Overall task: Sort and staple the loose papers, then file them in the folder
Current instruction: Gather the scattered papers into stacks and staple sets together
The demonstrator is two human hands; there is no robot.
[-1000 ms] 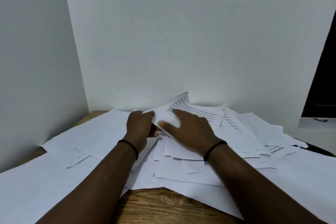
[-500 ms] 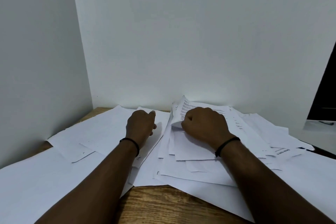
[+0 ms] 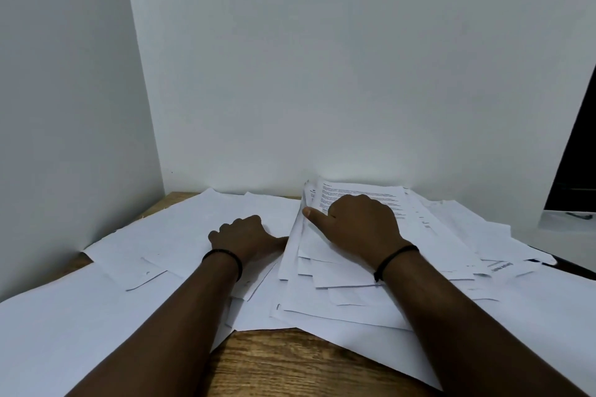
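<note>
Papers (image 3: 371, 271) are lying under the right hand (image 3: 361, 226), thumb pinching their left edge; left hand (image 3: 245, 235), clenched, is resting beside; sheets risk sliding off the desk (image 3: 290, 364).

Only blurred, unreadable print on the top printed sheet (image 3: 361, 195) and lower-right paper (image 3: 501, 266).

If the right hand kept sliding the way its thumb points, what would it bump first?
Probably the raised edge of the printed papers just beyond the right hand, then the blank sheets; depth is unclear.
</note>
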